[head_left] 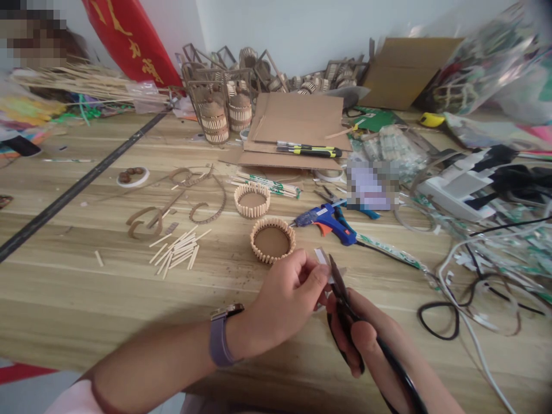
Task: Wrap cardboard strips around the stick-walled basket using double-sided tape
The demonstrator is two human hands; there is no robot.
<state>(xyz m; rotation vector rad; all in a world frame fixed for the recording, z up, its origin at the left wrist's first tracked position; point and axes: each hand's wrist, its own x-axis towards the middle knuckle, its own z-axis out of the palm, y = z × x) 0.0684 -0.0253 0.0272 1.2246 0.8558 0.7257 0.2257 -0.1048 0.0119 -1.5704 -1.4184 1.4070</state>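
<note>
Left hand (pixel 287 293) pinches small pale strip (pixel 321 256) over wooden table (pixel 86 299) | right hand (pixel 366 339) grips black scissors (pixel 340 287), blades at the strip | stick-rimmed cardboard ring (pixel 272 240) just beyond, blue glue gun (pixel 330 221) near

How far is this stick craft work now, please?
Looks done: a round base ringed with sticks, and a second base behind it. In hand: the left hand pinches a small strip; the right hand holds scissors at it. Seemingly left: loose sticks lie unused, and both bases are much lower than the tall pieces behind.
</note>
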